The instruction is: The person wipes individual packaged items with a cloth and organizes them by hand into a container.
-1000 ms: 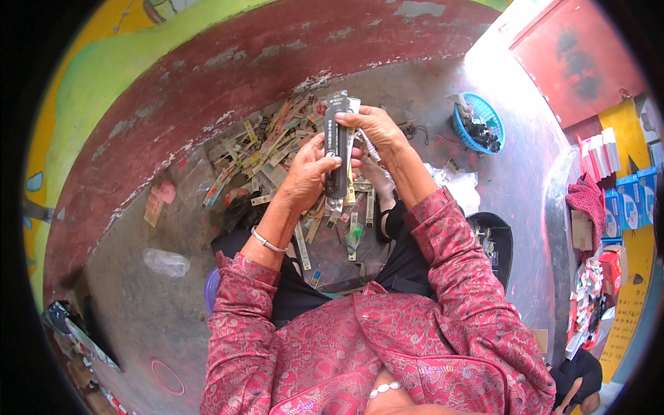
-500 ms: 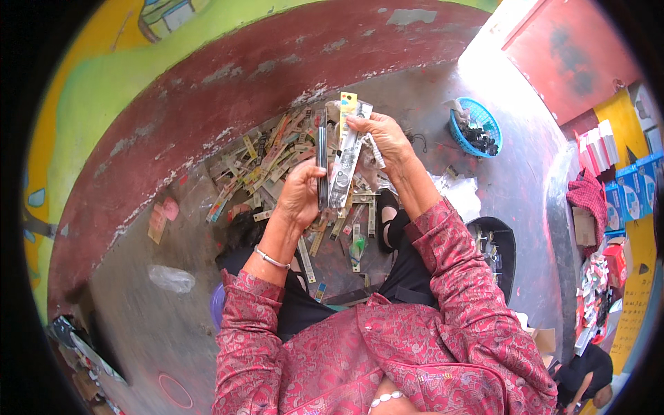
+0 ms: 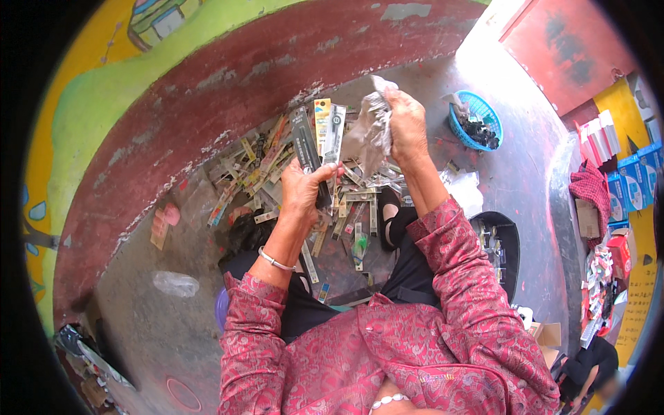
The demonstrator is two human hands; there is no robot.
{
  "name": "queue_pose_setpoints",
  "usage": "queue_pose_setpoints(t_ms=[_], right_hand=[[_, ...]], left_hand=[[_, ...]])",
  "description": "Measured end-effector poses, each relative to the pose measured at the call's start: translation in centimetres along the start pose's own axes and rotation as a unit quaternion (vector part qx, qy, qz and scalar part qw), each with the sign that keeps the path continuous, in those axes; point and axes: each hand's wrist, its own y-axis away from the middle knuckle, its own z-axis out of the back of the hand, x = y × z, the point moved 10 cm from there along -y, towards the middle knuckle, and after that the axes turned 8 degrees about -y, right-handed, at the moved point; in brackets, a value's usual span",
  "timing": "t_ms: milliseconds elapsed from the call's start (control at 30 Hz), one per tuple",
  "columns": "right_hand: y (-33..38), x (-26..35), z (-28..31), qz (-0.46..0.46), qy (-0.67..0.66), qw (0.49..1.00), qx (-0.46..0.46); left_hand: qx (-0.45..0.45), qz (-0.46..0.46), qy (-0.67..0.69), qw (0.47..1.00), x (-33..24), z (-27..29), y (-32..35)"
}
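Observation:
Several long, narrow packs stand fanned upright in my left hand (image 3: 299,192): a dark pack (image 3: 302,138), a yellow-topped pack (image 3: 322,123) and a pale grey-white pack (image 3: 335,133). The thumb presses across their lower ends. Up and to the right of them, my right hand (image 3: 408,128) is closed on a crumpled greyish-white cloth (image 3: 373,124), which hangs down apart from the packs. Below both hands, a loose heap of similar narrow packs (image 3: 266,169) covers the floor by the wall. A small green item (image 3: 360,242) lies on one pack between my legs.
A blue plastic basket (image 3: 496,119) with dark items stands at the right. Nearer me is a black tub (image 3: 510,256) with small things inside. Clear plastic (image 3: 176,283) lies on the floor at left. Boxes (image 3: 631,183) line the right wall, and another person (image 3: 588,370) is at lower right.
My right hand has let go of the packs and moved up and right with the cloth. The packs now spread apart in my left hand, the dark one tilting left.

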Motion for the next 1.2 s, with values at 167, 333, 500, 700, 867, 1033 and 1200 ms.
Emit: queue_pose_setpoints(t_ms=[167,333,500,700,867,1033,1200], right_hand=[[5.3,1.3,-7.5,0.316,0.480,0.809,0.118],[-0.4,3.0,-1.6,0.264,0.438,0.859,-0.013],[-3.6,1.4,5.1,0.060,0.180,0.978,-0.089],[5.5,0.3,-7.0,0.242,0.469,0.839,0.129],[3.4,2.0,-5.4,0.295,0.523,0.799,0.036],[-3.7,-0.6,5.3,-0.004,0.142,0.987,-0.070],[1.2,-5.7,0.9,-0.252,0.013,0.967,0.044]], left_hand=[[0.022,-0.066,-0.081,0.994,-0.7,-1.1,0.2],[0.080,0.029,-0.031,0.996,-0.2,-2.4,2.3],[0.052,0.049,-0.003,0.997,0.2,-0.4,1.6],[-0.003,-0.070,-0.097,0.993,-0.6,-0.1,0.4],[0.045,-0.031,-0.073,0.996,-0.3,-1.2,2.1],[0.059,0.008,-0.042,0.997,0.1,-0.3,1.8],[0.034,-0.015,-0.011,0.999,-0.4,0.1,0.8]])
